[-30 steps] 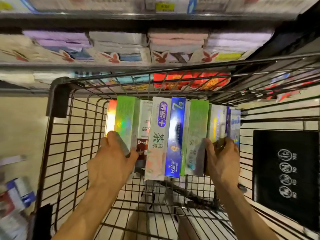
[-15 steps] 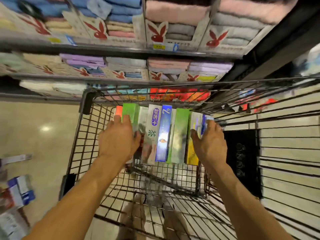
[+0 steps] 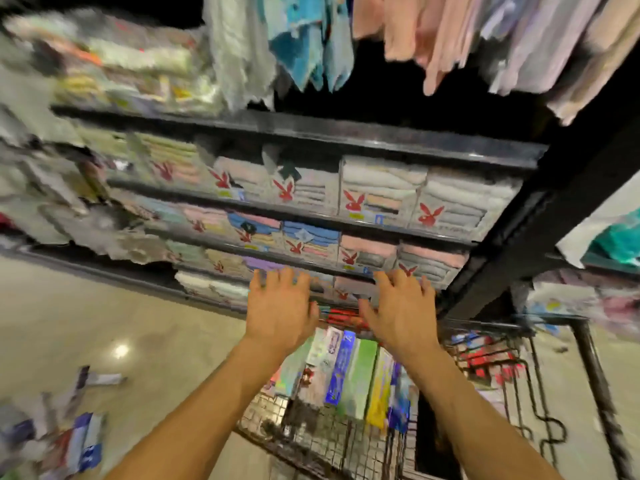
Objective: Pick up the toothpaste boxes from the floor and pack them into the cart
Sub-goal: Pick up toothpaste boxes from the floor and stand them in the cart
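Within the cart (image 3: 346, 441), the packed toothpaste boxes (image 3: 349, 372) sit side by side in one tight row toward its far end, an arrangement that probably saves room for more. The left hand (image 3: 278, 311) and the right hand (image 3: 398, 315) hover above the row, fingers spread and holding nothing; loose boxes (image 3: 79, 441) lie scattered on the floor (image 3: 104, 323) at lower left, not yet collected.

The left hand (image 3: 280, 313) and right hand (image 3: 401, 317) let go of the toothpaste boxes (image 3: 349, 372) and rose above the far edge of the cart (image 3: 311, 441), fingers spread.
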A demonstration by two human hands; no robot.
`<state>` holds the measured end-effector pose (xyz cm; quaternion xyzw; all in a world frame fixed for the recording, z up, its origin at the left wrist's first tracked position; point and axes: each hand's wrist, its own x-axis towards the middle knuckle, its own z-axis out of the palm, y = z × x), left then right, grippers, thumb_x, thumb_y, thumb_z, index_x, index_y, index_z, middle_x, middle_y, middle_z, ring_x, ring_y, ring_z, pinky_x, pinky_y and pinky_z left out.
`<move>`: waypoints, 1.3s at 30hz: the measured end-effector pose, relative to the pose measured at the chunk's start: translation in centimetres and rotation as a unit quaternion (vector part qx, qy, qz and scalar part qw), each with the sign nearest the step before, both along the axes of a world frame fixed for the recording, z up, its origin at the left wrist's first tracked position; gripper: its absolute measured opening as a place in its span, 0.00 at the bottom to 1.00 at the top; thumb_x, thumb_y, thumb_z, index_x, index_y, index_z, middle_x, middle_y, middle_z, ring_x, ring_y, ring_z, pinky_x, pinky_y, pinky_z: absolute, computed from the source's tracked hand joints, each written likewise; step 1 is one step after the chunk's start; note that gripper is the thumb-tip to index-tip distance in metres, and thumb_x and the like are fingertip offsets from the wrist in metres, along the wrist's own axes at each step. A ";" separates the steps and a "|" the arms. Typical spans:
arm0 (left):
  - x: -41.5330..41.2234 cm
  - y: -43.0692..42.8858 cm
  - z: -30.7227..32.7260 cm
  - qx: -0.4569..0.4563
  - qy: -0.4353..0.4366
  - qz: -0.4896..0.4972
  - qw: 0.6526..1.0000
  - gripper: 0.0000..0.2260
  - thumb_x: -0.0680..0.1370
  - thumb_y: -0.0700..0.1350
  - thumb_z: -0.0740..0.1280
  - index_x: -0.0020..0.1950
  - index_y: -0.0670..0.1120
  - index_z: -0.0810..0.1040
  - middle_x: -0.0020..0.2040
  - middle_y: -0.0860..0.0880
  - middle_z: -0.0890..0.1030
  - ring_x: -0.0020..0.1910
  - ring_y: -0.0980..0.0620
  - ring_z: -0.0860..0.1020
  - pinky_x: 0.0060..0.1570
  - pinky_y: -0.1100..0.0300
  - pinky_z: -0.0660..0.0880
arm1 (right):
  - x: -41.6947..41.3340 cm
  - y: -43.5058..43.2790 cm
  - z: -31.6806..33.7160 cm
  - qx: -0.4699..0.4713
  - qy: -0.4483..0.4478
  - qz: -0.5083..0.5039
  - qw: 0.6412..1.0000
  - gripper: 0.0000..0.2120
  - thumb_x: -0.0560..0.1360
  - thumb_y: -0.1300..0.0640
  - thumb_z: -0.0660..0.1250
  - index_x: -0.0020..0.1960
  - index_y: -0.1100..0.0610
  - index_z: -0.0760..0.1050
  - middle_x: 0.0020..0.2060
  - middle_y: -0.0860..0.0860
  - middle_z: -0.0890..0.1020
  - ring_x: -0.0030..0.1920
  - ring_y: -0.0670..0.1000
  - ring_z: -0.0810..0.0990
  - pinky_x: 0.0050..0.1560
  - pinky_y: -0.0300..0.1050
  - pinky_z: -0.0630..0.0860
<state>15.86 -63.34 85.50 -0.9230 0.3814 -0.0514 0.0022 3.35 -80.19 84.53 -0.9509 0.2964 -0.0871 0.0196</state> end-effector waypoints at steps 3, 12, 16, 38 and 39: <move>0.9 6.1 3.7 0.025 -0.012 0.067 0.997 0.25 0.73 0.61 0.60 0.65 0.50 0.73 0.60 0.44 0.77 0.61 0.41 0.75 0.68 0.38 0.63 | 3.1 4.3 4.5 -0.008 -0.015 0.072 0.997 0.25 0.72 0.37 0.60 0.62 0.51 0.78 0.55 0.55 0.80 0.56 0.61 0.79 0.66 0.68 0.66; 0.9 28.0 10.4 0.005 -0.054 0.292 0.955 0.23 0.77 0.59 0.59 0.69 0.50 0.68 0.64 0.45 0.75 0.62 0.41 0.74 0.68 0.37 0.61 | 12.3 24.2 12.3 -0.031 -0.016 0.337 0.941 0.24 0.79 0.37 0.59 0.69 0.49 0.70 0.64 0.54 0.75 0.68 0.59 0.72 0.74 0.68 0.56; -1.4 39.1 11.0 0.000 -0.057 0.388 0.920 0.24 0.76 0.59 0.59 0.69 0.50 0.68 0.64 0.46 0.75 0.62 0.41 0.73 0.68 0.38 0.62 | 13.9 35.8 12.6 -0.043 -0.048 0.428 0.902 0.26 0.77 0.35 0.61 0.67 0.50 0.71 0.60 0.54 0.77 0.63 0.60 0.75 0.70 0.64 0.64; -10.0 82.2 6.0 0.011 -0.001 0.617 0.787 0.27 0.79 0.60 0.59 0.74 0.49 0.65 0.67 0.46 0.74 0.65 0.42 0.73 0.68 0.43 0.64 | 17.1 83.0 6.3 0.006 -0.010 0.668 0.744 0.27 0.77 0.38 0.63 0.71 0.52 0.71 0.61 0.55 0.79 0.60 0.60 0.78 0.68 0.62 0.68; -9.9 83.7 5.8 0.011 -0.001 0.627 0.779 0.27 0.79 0.61 0.60 0.74 0.49 0.65 0.67 0.46 0.74 0.65 0.42 0.73 0.68 0.44 0.65 | 17.8 84.9 5.9 0.005 -0.009 0.678 0.735 0.28 0.77 0.38 0.63 0.71 0.52 0.71 0.60 0.55 0.79 0.60 0.60 0.78 0.68 0.62 0.69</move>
